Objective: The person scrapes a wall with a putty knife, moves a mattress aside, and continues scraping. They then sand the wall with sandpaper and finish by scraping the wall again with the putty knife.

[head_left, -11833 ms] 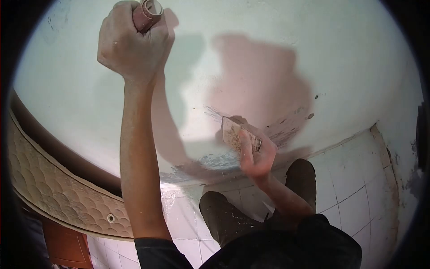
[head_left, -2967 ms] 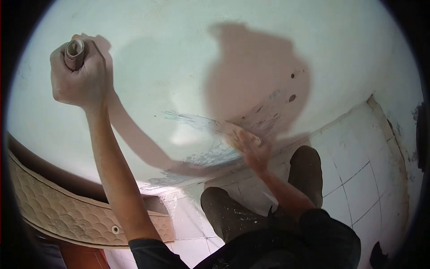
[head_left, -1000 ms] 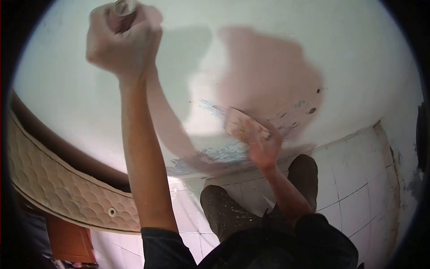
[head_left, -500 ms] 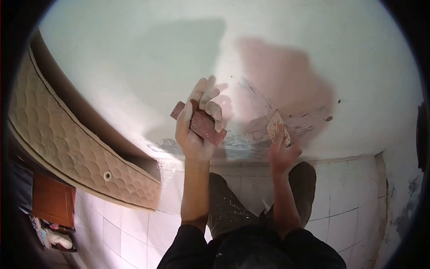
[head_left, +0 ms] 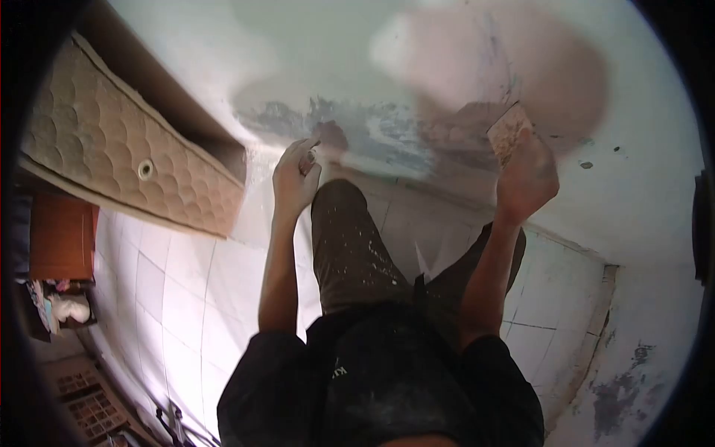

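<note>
My right hand is wrapped round a putty knife with a pale, plaster-smeared blade. The blade overlaps the lower wall, close to a dark scraped band. To the left, above my knee, my left hand is closed with bent fingers on a reddish-brown block. Only part of the block shows past the fingertips, in front of the grey patchy plaster. Its rest is hidden by the hand.
A quilted tan mattress leans along the wall at left. Behind it stand a reddish-brown cabinet and cloth items. White floor tiles run under me. The right side wall has dark peeled patches.
The view has tipped downward. My left hand has turned, hiding most of the block, and lowered toward my knee. My right hand with the putty knife has moved right, farther from the left.
</note>
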